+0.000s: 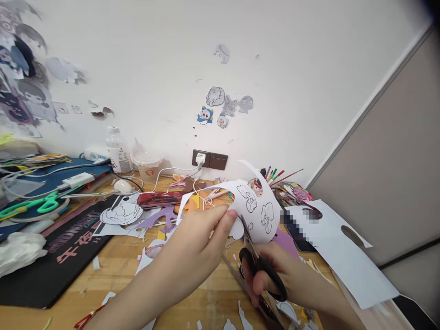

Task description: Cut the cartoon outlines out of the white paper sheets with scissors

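Note:
My left hand (209,233) pinches the edge of a white paper sheet (263,201) that has small line-drawn figures on it and a long curling strip at its top. My right hand (271,270) is closed round the black handles of a pair of scissors (250,250). The scissor blades point up and meet the paper just right of my left fingertips. Both hands are raised above the wooden table (209,293).
Paper scraps lie over the table. A black mat (62,256), green-handled scissors (48,202), a bottle (119,151) and a lidded cup (147,169) are on the left. On the right are a phone (300,238) and cut white paper (350,256).

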Motion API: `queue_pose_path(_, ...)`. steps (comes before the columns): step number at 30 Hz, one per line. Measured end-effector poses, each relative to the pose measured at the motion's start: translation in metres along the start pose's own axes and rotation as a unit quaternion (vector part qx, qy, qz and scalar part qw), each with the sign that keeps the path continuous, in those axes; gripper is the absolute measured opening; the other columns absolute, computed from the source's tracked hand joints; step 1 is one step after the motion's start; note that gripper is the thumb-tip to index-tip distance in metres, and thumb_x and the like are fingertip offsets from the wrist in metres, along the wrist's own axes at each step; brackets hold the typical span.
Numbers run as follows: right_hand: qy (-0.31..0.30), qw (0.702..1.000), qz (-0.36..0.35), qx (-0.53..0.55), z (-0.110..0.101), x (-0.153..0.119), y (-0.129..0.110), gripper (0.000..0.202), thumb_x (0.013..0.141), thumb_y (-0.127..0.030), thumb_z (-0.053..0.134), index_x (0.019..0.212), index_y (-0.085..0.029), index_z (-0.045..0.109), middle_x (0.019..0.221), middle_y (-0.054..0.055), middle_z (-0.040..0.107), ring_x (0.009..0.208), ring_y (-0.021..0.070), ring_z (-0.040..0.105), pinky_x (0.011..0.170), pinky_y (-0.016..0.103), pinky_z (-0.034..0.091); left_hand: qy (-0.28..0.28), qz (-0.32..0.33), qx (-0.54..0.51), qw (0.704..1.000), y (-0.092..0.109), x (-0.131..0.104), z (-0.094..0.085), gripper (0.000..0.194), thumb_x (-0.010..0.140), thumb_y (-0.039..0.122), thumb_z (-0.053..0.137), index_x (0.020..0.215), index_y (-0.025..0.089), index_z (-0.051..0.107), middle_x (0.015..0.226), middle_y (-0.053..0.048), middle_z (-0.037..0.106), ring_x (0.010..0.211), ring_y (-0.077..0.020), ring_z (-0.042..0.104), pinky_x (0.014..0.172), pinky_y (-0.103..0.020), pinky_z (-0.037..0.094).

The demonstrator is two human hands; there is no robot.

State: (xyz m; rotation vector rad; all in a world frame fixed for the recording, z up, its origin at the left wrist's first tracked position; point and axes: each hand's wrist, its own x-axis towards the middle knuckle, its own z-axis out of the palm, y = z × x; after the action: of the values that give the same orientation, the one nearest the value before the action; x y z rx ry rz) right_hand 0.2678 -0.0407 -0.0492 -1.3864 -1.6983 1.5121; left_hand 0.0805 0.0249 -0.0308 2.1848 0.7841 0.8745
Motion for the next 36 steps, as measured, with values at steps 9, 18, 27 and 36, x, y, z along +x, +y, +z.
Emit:
queue_pose_path(9,0.005,0.999,-0.023,-0.037,0.004,-0.003,-0.011,0.023,0.078,-0.037,0.063,0.085,-0.017,0.053,0.074,-0.001,0.055,0.064,0.0127,0.044,0.055,0.022,0.035,-0.046,0.046,0.093,0.993,-0.001,-0.001,-0.003,0.033,0.095,0.032,0.029,0.067,0.02,0.039,0.058,0.006,0.042,0.052,-0.0099,0.039,0.051,-0.025,0.027)
queue_pose_path(18,-0.019,0.998,-0.007,-0.058,0.003,-0.003,-0.013,0.041,0.074,-0.058,0.059,0.079,-0.018,0.05,0.067,-0.002,0.049,0.058,0.0125,0.041,0.051,0.023,0.032,-0.042,0.066,0.091,0.993,-0.002,-0.005,-0.005,0.034,0.095,0.031,0.031,0.064,0.019,0.036,0.054,0.007,0.037,0.049,-0.0082,0.035,0.047,-0.022,0.025)
queue_pose_path(27,-0.02,0.998,-0.004,-0.052,0.002,-0.004,-0.013,0.036,0.076,-0.05,0.062,0.072,-0.016,0.051,0.064,-0.002,0.05,0.058,0.0127,0.043,0.051,0.023,0.033,-0.062,0.048,0.064,0.995,-0.002,-0.004,-0.006,0.035,0.096,0.033,0.029,0.064,0.019,0.033,0.056,0.007,0.035,0.051,-0.0082,0.035,0.049,-0.023,0.026)
queue_pose_path(36,-0.006,1.0,-0.003,-0.03,0.003,-0.003,-0.011,0.032,0.075,-0.045,0.066,0.068,-0.017,0.05,0.061,-0.001,0.054,0.058,0.0132,0.046,0.05,0.022,0.034,-0.068,0.033,0.043,0.996,-0.001,-0.004,-0.008,0.035,0.096,0.036,0.027,0.066,0.019,0.034,0.057,0.007,0.036,0.053,-0.0089,0.035,0.051,-0.023,0.027)
